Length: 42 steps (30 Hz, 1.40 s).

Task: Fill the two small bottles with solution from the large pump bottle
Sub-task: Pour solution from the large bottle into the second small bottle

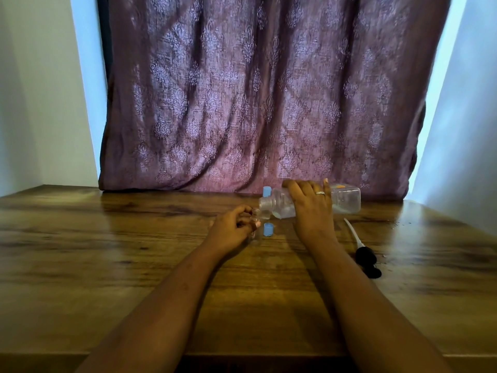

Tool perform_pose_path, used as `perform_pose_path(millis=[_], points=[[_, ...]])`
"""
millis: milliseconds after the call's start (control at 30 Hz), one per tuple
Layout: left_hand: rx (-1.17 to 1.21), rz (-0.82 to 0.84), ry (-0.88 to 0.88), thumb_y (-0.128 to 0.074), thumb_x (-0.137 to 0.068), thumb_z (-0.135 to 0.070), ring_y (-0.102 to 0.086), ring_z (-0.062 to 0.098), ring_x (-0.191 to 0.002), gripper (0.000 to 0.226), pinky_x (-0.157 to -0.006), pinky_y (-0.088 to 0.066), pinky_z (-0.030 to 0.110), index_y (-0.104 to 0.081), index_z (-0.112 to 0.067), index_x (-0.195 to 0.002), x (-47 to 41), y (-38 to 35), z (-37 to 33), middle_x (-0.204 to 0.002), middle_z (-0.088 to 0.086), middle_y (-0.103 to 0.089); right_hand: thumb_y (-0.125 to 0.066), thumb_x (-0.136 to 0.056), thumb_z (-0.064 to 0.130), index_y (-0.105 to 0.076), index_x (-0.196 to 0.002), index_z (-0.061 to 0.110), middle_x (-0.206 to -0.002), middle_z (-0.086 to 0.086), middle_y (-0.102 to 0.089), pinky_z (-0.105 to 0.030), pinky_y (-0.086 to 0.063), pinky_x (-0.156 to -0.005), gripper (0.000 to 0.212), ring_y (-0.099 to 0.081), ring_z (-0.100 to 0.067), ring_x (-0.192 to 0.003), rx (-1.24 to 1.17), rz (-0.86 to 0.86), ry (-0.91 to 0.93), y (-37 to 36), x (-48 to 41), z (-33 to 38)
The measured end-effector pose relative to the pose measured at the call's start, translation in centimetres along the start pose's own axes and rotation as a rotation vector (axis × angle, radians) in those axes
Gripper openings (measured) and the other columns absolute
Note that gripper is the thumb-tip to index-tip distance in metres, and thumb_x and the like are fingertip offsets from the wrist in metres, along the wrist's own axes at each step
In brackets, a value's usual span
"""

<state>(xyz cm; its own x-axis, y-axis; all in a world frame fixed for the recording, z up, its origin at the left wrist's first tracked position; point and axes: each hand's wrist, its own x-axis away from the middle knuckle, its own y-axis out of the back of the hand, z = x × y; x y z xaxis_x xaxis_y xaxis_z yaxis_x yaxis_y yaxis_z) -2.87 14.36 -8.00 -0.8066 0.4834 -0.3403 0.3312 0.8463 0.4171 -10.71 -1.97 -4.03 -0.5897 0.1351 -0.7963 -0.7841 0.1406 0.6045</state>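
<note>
Head camera: the right hand (pixel 309 204) grips the large pump bottle (pixel 347 200), tipped on its side above a wooden table (pixel 107 251). Its open neck points left, down at a small clear bottle (pixel 257 218). The left hand (pixel 232 230) curls round that small bottle, with a loose blue cap (pixel 268 229) just beside it. A second small bottle (pixel 266 191), blue-topped, stands behind the neck, and the pump head (pixel 363 254) lies right of the right forearm.
</note>
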Motion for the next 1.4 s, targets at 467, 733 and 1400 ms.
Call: perform_pose_path(millis=[467, 733, 1400], points=[[-0.016, -0.004, -0.010, -0.062, -0.065, -0.063, -0.069, 0.023, -0.109, 0.026, -0.106, -0.046, 0.064, -0.061, -0.064, -0.090, -0.10, 0.09, 0.08, -0.098, -0.016, -0.076, -0.058, -0.069, -0.001, -0.056, -0.114, 0.022, -0.109, -0.004, -0.062, -0.049, -0.020, -0.110, 0.051, -0.053, -0.030, -0.106, 0.017, -0.051, 0.018, -0.11, -0.10, 0.01], [0.001, 0.005, -0.005, -0.060, -0.057, -0.073, -0.069, 0.025, -0.110, 0.036, -0.107, -0.045, 0.064, -0.060, -0.065, -0.092, -0.24, 0.07, 0.24, -0.104, -0.012, -0.076, -0.063, -0.067, -0.002, -0.058, -0.112, 0.021, -0.106, -0.004, -0.064, -0.049, -0.022, -0.109, 0.051, -0.055, -0.030, -0.105, 0.028, -0.063, 0.023, -0.23, -0.23, -0.02], [-0.033, 0.008, 0.003, -0.060, -0.064, -0.067, -0.067, 0.025, -0.114, 0.028, -0.109, -0.044, 0.063, -0.058, -0.068, -0.092, -0.14, 0.16, 0.09, -0.106, -0.015, -0.075, -0.035, -0.070, 0.013, -0.058, -0.111, 0.019, -0.107, -0.007, -0.064, -0.048, -0.021, -0.110, 0.048, -0.054, -0.032, -0.106, 0.007, -0.083, 0.037, 0.31, -0.10, 0.18]])
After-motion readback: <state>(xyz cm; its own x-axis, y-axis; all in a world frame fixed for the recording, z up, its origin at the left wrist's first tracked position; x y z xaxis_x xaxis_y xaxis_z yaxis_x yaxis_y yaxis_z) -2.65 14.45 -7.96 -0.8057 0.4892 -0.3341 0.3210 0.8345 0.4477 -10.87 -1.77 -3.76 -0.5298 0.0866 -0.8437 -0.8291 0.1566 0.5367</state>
